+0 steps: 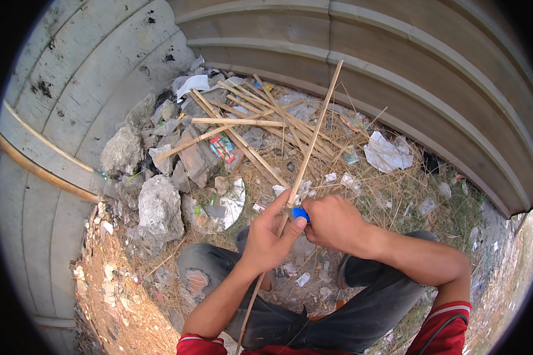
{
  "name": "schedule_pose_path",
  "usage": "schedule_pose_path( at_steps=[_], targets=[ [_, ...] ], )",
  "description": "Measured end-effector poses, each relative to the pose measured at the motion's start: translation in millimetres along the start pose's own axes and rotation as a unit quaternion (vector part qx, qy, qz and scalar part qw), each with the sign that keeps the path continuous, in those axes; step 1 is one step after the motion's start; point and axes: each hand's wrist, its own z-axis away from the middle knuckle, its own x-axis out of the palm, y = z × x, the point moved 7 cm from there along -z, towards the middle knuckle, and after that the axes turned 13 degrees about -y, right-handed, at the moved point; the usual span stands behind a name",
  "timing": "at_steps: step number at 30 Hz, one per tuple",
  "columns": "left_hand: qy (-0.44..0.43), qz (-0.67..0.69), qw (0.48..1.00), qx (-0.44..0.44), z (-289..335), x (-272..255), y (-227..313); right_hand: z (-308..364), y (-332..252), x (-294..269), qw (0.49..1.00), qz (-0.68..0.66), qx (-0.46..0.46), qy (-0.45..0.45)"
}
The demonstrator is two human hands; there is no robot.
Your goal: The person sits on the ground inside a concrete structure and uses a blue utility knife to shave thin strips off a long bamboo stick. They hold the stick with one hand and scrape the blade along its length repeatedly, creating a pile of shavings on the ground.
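Observation:
A long, split bamboo stick [314,133] runs slantwise between my knees and up toward the metal wall. My left hand [267,236] is closed round it at about its middle, the thumb stretched toward my other hand. My right hand [337,222] is a fist beside the stick, gripping a small blue object [301,215] that lies against it by my left thumb. Only a rounded blue part shows; the rest is hidden in my fist, so its kind is unclear.
More bamboo sticks [237,121] lie in a loose pile ahead. Broken concrete lumps [160,207] are heaped at the left. Paper scraps [388,152] and dry grass litter the ground. A ribbed metal wall [391,77] bounds the far side; a pale panel wall [83,77] stands left.

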Motion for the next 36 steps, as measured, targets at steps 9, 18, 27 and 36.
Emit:
schedule_pose_path(
  at_steps=[9, 18, 27, 36],
  targets=[
    [-0.046, 0.136, 0.99, -0.002, -3, 1, 6, 7, -3, -4, 0.958, -0.166, -0.197, -0.125],
    [-0.019, 0.124, 0.992, -0.003, -1, -4, 0, 6, 5, 1, 0.935, -0.235, -0.067, -0.258],
    [0.015, 0.133, 0.991, -0.011, 0, -7, -17, 14, 0, 16, 0.991, -0.112, -0.005, -0.078],
    [0.061, 0.125, 0.99, 0.01, 1, -6, -20, 13, -6, 17, 0.996, -0.073, 0.037, -0.046]
  ],
)
